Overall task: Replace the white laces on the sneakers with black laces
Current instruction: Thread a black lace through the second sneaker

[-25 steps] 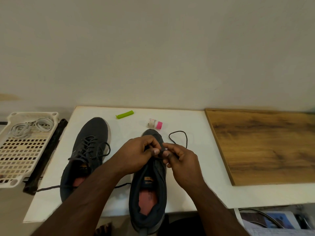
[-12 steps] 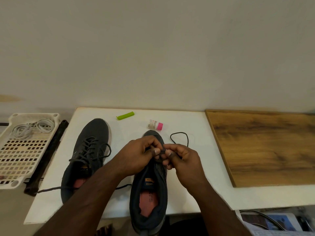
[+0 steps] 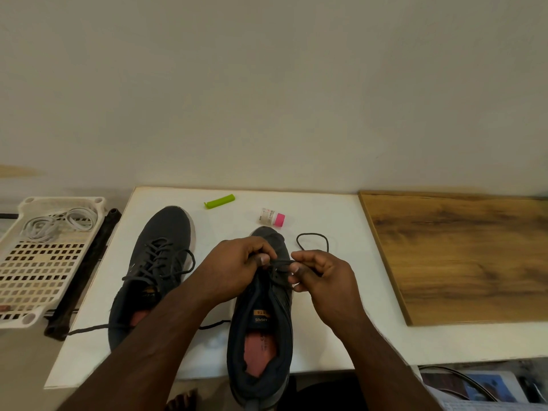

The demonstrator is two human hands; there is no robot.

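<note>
Pinching thin black lace (image 3: 312, 241) over dark sneaker (image 3: 264, 327).

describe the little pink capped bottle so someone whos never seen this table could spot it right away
Start at the white table and look to its far edge by the wall. The small bottle lies on its side just beyond the toe of the sneaker being laced, right of the green clip. Its bright pink cap and white label set it apart.
</note>
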